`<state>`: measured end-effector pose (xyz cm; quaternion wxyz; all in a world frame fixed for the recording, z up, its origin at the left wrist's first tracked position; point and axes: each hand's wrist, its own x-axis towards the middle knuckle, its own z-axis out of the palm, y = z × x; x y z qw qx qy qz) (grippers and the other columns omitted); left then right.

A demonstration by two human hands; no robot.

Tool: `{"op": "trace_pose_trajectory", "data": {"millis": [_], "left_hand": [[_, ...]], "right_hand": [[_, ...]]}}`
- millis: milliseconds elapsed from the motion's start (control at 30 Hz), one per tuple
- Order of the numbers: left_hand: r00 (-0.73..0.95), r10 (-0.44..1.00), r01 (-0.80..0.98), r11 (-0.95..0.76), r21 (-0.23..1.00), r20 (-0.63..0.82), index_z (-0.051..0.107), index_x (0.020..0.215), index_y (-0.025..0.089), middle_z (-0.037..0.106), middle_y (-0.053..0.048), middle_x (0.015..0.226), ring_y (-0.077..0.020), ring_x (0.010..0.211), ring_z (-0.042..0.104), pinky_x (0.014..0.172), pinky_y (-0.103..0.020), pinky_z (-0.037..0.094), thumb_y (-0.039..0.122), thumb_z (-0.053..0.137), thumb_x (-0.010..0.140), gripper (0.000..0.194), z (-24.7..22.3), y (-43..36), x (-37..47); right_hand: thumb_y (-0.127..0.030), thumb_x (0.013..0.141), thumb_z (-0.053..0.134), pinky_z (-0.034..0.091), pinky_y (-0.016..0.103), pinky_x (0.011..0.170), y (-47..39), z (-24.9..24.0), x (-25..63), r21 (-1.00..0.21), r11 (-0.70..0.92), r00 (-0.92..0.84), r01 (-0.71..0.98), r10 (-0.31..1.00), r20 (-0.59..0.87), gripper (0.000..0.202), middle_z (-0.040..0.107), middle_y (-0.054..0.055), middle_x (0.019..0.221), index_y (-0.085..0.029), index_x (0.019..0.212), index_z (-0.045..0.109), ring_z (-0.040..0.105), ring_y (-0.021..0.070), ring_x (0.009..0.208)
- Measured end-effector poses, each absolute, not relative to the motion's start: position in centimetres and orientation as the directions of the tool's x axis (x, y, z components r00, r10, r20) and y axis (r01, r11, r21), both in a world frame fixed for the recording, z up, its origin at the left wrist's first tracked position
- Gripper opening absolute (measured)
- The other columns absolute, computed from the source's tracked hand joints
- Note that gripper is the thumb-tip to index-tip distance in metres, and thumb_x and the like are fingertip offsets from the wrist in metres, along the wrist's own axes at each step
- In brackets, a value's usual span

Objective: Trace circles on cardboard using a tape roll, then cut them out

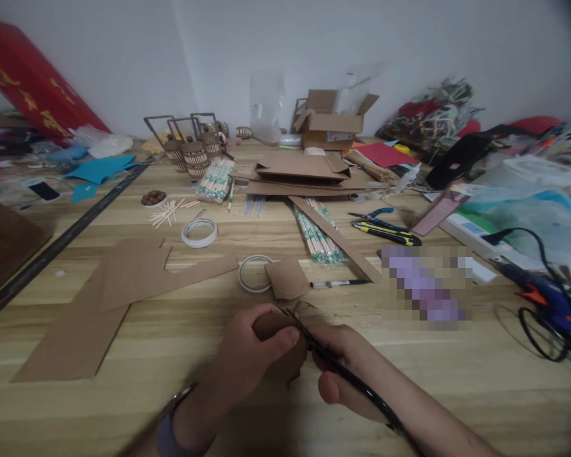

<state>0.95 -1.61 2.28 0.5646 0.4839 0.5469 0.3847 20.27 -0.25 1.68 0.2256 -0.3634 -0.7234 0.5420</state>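
Observation:
My left hand [254,343] is closed around a small piece of brown cardboard [288,365], thumb on its near face. In my right hand [347,368] is a pair of black-handled scissors [342,368], the handle running back along the palm. The scissors' blades meet the cardboard's upper edge beside my left thumb; the fingers of the right hand are partly hidden under the handle. Just beyond my hands lies a small cardboard square [288,279] with a round outline on it. It overlaps a roll of white tape [254,274].
Cut cardboard sheets [71,336] lie to the left. A second tape roll [198,233], a black pen [340,284], a yellow-black utility knife [387,233] and pliers [371,216] lie farther off. A blue glue gun [547,292] with its cable is at right. Bundled sticks [318,231] lie mid-table.

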Motion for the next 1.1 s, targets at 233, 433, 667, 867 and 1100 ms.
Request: {"op": "trace_pose_trajectory", "data": {"millis": [233, 433, 667, 867, 1100], "left_hand": [[0.051, 0.972, 0.057, 0.226, 0.972, -0.229, 0.072, 0.078, 0.019, 0.071, 0.0, 0.073, -0.0198, 0.072, 0.061, 0.065, -0.027, 0.047, 0.041, 0.073, 0.071, 0.022, 2.0, -1.6, 1.2], [0.062, 0.978, 0.063, 0.194, 0.979, -0.198, 0.071, 0.077, 0.02, 0.072, 0.0, 0.074, -0.0191, 0.073, 0.062, 0.067, -0.027, 0.047, 0.039, 0.072, 0.075, 0.019, 1.7, -1.8, 1.2], [0.06, 0.972, 0.041, 0.224, 0.974, -0.226, 0.071, 0.077, 0.019, 0.07, 0.0, 0.072, -0.0183, 0.071, 0.06, 0.065, -0.027, 0.046, 0.038, 0.073, 0.073, 0.02, 1.6, -1.9, 1.2], [0.07, 0.972, 0.038, 0.223, 0.974, -0.225, 0.07, 0.076, 0.019, 0.066, 0.001, 0.069, -0.0167, 0.067, 0.056, 0.062, -0.025, 0.044, 0.04, 0.073, 0.073, 0.022, 1.6, -1.8, 1.2], [0.07, 0.973, 0.05, 0.215, 0.975, -0.218, 0.07, 0.077, 0.018, 0.067, 0.0, 0.071, -0.0175, 0.07, 0.057, 0.064, -0.026, 0.044, 0.04, 0.073, 0.072, 0.022, 1.6, -1.8, 1.1]], "right_hand": [[-0.101, 0.069, 0.039, 0.024, 0.025, 0.049, -0.3, 2.0, 19.8, -0.964, 0.122, -0.635, 0.235, 0.771, -0.057, 0.089, 0.041, -0.003, 0.066, -0.016, 0.085, 0.062, 0.029, 0.0114, 0.057], [-0.098, 0.066, 0.049, 0.022, 0.025, 0.05, -0.6, 1.2, 20.0, -0.961, 0.092, -0.605, 0.26, 0.792, -0.088, 0.088, 0.038, -0.004, 0.065, -0.015, 0.089, 0.064, 0.025, 0.0115, 0.059], [-0.1, 0.064, 0.047, 0.022, 0.024, 0.051, -0.7, 1.4, 19.9, -0.963, 0.042, -0.606, 0.267, 0.784, -0.134, 0.088, 0.038, -0.003, 0.066, -0.015, 0.081, 0.061, 0.026, 0.0118, 0.061], [-0.095, 0.072, 0.049, 0.023, 0.023, 0.05, -0.7, 1.3, 20.0, -0.968, 0.101, -0.629, 0.228, 0.774, -0.068, 0.08, 0.034, -0.004, 0.065, -0.016, 0.078, 0.057, 0.024, 0.0112, 0.06], [-0.098, 0.071, 0.043, 0.024, 0.023, 0.048, -0.7, 1.4, 19.8, -0.953, 0.115, -0.612, 0.282, 0.786, -0.086, 0.082, 0.032, -0.004, 0.063, -0.017, 0.073, 0.055, 0.023, 0.0116, 0.059]]}}
